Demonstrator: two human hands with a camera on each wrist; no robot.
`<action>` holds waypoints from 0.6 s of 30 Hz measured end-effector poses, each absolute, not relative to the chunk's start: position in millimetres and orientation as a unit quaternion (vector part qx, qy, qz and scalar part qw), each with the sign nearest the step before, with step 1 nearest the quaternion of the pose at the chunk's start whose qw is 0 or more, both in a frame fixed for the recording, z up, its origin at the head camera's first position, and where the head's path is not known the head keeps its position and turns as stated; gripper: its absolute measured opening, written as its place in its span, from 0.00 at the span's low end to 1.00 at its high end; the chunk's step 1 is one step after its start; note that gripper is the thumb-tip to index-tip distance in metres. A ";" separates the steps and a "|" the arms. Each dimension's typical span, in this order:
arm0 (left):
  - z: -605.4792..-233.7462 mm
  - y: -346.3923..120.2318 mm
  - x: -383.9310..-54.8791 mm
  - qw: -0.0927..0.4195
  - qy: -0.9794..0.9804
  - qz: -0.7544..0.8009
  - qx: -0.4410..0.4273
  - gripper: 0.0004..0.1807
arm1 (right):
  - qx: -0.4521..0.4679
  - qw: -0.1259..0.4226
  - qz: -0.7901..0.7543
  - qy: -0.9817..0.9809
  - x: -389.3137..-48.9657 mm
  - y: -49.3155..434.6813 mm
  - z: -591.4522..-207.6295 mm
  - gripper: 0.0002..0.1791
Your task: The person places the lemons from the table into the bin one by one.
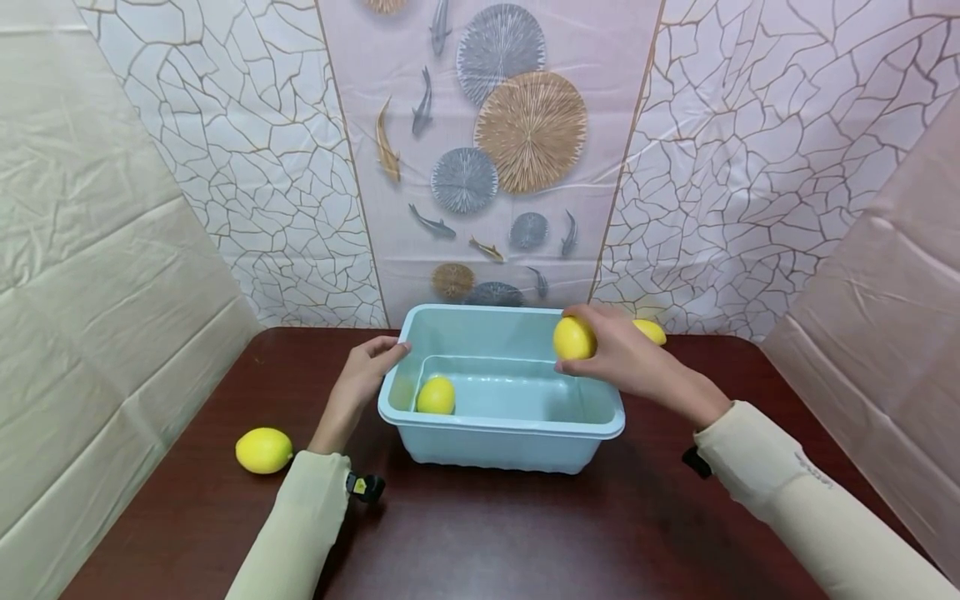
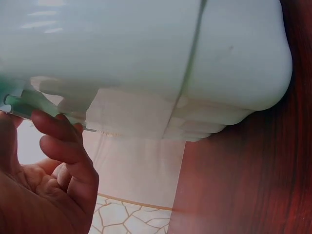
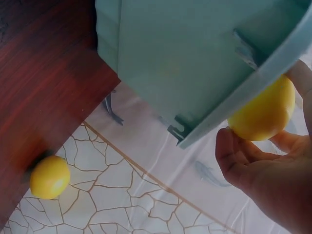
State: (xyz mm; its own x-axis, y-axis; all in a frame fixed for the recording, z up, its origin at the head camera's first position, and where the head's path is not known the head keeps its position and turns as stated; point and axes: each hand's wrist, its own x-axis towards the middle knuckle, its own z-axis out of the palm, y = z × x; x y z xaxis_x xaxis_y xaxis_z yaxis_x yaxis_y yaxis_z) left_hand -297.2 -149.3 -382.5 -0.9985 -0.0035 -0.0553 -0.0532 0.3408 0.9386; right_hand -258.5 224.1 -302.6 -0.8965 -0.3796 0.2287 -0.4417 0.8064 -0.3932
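At the near side, a dark red-brown tabletop (image 1: 465, 542) supports all items. To the left, just beside the left sleeve (image 1: 296, 512), one loose lemon (image 1: 264, 451) lies on its side; its rounded form could let it roll if nudged.

Mid-table, a pale blue tub (image 1: 498, 442) stands upright, long side toward the person — an orientation that presumably gives both hands access to the opening. An inner lemon (image 1: 436, 396) rests on the tub floor at the near left corner, where the walls should limit rolling.

At the tub's left end, the left hand (image 1: 362, 371) grips the rim, fingers curled at the lip, likely to keep the tub from shifting; the exact thumb contact cannot be told.

At the right end, the right hand (image 1: 628, 350) holds a third lemon (image 1: 574, 338) above the opening. Thumb and fingers pinch it from opposite sides — a grip that probably suits a smooth, round surface — leaving its left face uncovered.

Farther back, beyond the right hand, a fourth lemon (image 1: 650, 332) lies near the table's far edge. Behind everything hangs a patterned cloth (image 1: 292, 167).
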 end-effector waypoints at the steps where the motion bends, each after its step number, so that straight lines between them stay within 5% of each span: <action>1: -382.5 -149.2 -297.1 0.020 0.818 0.575 -0.018 0.27 | 0.219 0.068 0.221 -0.948 -259.1 222.9 -303.2 0.39; 18: -384.4 -153.0 -300.3 0.018 0.816 0.578 -0.007 0.27 | 0.244 0.038 0.160 -0.956 -269.0 209.8 -318.1 0.39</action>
